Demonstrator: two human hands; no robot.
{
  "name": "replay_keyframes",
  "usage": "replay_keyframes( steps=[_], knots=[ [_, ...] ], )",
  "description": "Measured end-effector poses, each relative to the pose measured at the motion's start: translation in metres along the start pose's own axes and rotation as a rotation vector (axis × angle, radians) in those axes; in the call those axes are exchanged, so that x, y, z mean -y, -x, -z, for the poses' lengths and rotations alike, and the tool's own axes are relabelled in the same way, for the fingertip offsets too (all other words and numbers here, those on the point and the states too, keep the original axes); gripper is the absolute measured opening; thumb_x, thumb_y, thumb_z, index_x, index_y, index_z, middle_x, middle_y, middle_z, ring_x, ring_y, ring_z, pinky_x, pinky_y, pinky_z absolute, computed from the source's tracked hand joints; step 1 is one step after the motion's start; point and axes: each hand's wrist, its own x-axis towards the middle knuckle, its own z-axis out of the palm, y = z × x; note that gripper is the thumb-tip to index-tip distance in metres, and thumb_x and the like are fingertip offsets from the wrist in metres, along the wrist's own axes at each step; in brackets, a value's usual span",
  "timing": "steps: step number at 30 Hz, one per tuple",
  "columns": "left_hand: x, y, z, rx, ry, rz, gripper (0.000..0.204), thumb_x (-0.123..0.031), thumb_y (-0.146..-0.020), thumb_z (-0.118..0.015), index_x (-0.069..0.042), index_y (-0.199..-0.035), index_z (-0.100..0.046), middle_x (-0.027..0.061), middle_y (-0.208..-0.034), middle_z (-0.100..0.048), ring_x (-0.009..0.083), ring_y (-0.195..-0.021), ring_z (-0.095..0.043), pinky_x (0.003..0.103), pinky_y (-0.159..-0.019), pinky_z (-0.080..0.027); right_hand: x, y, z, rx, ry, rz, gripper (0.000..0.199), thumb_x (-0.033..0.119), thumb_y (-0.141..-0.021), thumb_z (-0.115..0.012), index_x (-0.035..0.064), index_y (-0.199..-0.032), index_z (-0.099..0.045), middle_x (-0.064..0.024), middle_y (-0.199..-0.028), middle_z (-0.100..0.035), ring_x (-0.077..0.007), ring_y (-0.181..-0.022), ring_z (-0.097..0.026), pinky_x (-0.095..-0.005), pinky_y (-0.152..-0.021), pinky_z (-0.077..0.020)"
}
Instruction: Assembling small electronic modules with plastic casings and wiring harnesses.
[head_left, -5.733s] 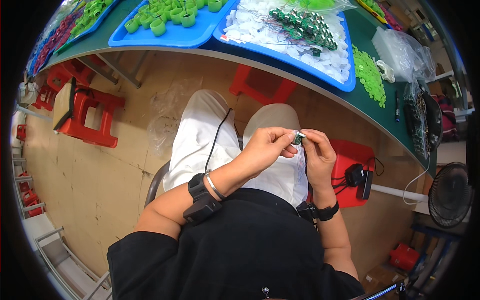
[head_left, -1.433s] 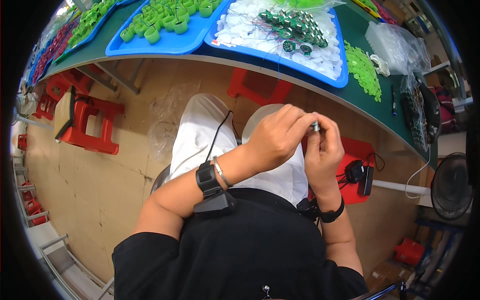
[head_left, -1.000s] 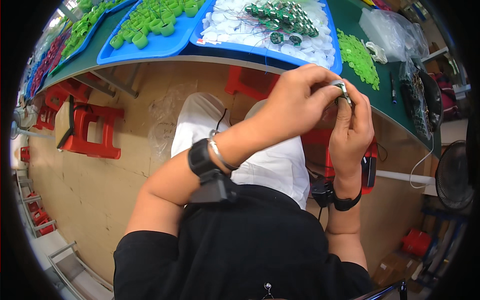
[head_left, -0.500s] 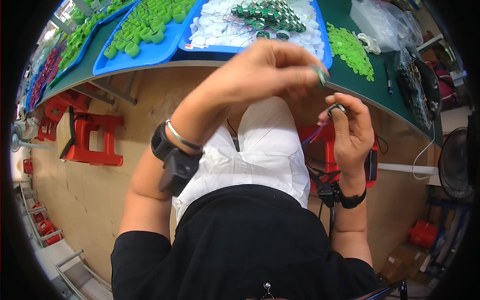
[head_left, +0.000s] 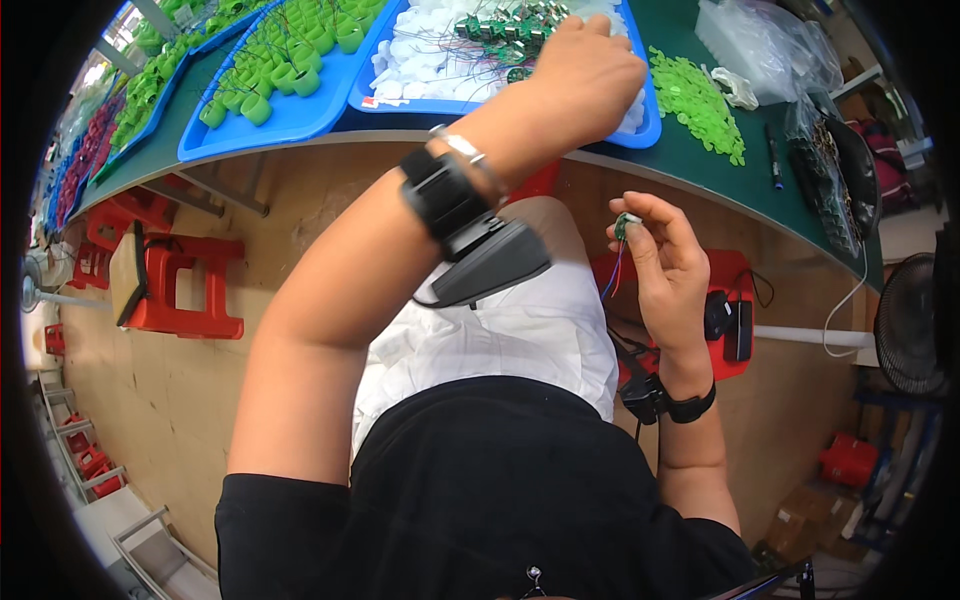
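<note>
My right hand pinches a small green circuit board between thumb and fingers, above my lap; red and blue wires hang from it. My left hand reaches over a blue tray on the table. Its back faces up and its fingers curl away, so whether they hold anything is hidden. In that tray lie many white pieces and a cluster of green circuit boards with thin wires, next to my left fingertips.
A second blue tray of green cups stands to the left. Right of the trays are flat green pieces, a clear plastic bag and a pen. Red stools and a black fan stand around.
My left hand has moved up and away from my right hand, to the tray of white pieces. My right hand has shifted slightly left, the wired board now turned into view.
</note>
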Motion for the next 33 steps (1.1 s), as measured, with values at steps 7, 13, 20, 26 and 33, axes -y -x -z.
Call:
replay_keyframes(
  steps=[7, 13, 20, 26, 33],
  knots=[
    [0.003, -0.017, -0.024, 0.067, -0.027, 0.058, 0.013, -0.013, -0.071, -0.065, -0.009, -0.079, -0.074, 0.0096, -0.087, -0.070, 0.0283, -0.093, -0.059, 0.040, -0.079, -0.043, -0.002, 0.001, -0.001, -0.014, -0.039, 0.098, 0.016, -0.002, -0.093, -0.055, -0.0038, -0.108, -0.061, -0.0102, -0.107, -0.062, -0.0141, -0.087, -0.063, -0.0281, -0.076, -0.0545],
    [0.001, 0.006, 0.025, 0.000, 0.763, 0.389, 0.024, -0.023, -0.084, -0.068, -0.001, -0.093, -0.070, 0.0111, -0.085, -0.069, 0.0180, -0.067, -0.064, 0.029, -0.063, -0.050, 0.002, 0.005, 0.009, -0.075, -0.352, -0.087, 0.014, -0.001, -0.092, -0.057, -0.0021, -0.105, -0.063, -0.0081, -0.108, -0.059, -0.0160, -0.092, -0.063, -0.0279, -0.079, -0.0529],
    [-0.050, 0.111, 0.071, 0.318, 1.866, 0.811, 0.014, -0.007, -0.090, -0.062, 0.004, -0.099, -0.061, 0.0127, -0.094, -0.068, 0.0165, -0.089, -0.067, 0.029, -0.081, -0.054, -0.006, 0.015, 0.009, -0.037, -0.404, -0.043, 0.015, -0.002, -0.090, -0.061, -0.0010, -0.105, -0.064, -0.0042, -0.096, -0.061, -0.0099, -0.078, -0.055, -0.0236, -0.070, -0.0469],
    [-0.072, 0.151, 0.057, 0.209, 1.971, 1.054, 0.011, -0.005, -0.092, -0.058, 0.004, -0.099, -0.059, 0.0149, -0.097, -0.067, 0.0220, -0.093, -0.068, 0.030, -0.083, -0.056, -0.012, 0.027, -0.005, 0.072, -0.408, -0.153, 0.015, 0.000, -0.092, -0.059, -0.0033, -0.107, -0.061, -0.0055, -0.098, -0.061, -0.0110, -0.085, -0.059, -0.0247, -0.075, -0.0495],
    [-0.085, 0.165, 0.047, 0.135, 1.880, 1.025, 0.015, -0.002, -0.089, -0.063, 0.003, -0.102, -0.058, 0.0142, -0.105, -0.064, 0.0182, -0.097, -0.066, 0.029, -0.083, -0.055, -0.017, 0.033, -0.013, 0.061, -0.218, -0.107, 0.012, -0.001, -0.091, -0.060, -0.0036, -0.103, -0.062, -0.0059, -0.099, -0.061, -0.0116, -0.087, -0.060, -0.0244, -0.076, -0.0498]
  ],
)
